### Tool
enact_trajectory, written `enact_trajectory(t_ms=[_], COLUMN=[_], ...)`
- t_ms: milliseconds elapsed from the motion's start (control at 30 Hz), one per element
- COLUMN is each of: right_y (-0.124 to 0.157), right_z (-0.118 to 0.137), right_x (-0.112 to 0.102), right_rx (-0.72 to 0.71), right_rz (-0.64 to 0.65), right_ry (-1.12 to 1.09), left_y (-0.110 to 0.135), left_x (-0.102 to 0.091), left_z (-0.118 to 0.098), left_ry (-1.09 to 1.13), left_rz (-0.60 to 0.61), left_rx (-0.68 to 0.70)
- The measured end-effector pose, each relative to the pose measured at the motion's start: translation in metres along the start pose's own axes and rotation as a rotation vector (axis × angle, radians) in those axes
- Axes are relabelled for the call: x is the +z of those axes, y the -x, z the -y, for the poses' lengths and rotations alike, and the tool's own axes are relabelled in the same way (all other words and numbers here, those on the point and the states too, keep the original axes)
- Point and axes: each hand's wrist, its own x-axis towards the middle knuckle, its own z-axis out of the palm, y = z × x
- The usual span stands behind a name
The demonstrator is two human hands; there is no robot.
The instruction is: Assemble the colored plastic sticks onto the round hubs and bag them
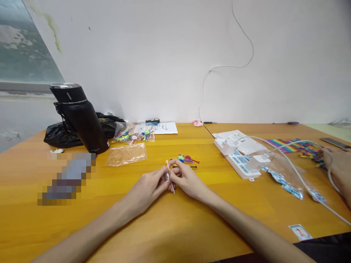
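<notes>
My left hand [150,187] and my right hand [188,178] meet above the middle of the table [175,226]. Both sets of fingertips are closed on a thin white plastic stick [172,188] with a small rounded white part near its middle. The stick stands nearly upright, its ends showing above and below the fingers; the rest of it is hidden. Just behind my right hand lie small plastic pieces [188,158], some with red, blue and black sticks and round red and green parts.
A black bottle [82,120] stands at the left beside a black plastic bag [59,134]. Bagged coloured pieces [134,132] and a clear wrapper [126,155] lie farther back. To the right are a power strip [238,161], white cables and another person's hand [338,166] by colourful pieces [312,151].
</notes>
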Motion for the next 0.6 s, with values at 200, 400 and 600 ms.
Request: enact_trajectory(t_ms=[200,400,600], right_y=[0.0025,0.0018,0.0011], right_z=[0.0054,0.0033,0.0011], right_x=[0.0028,0.0007,-0.0005], right_rx=[-0.025,-0.018,-0.006], right_rz=[-0.007,0.001,0.005], right_ry=[-0.006,0.042,0.051], left_y=[0.0015,0.0006,-0.0008], left_x=[0.0029,0.0031,0.0053], left_z=[0.0004,0.0005,0.0021], left_ry=[0.036,0.056,0.063], left_rz=[0.009,0.028,0.038], left_rx=[-0.005,-0.011,-0.025])
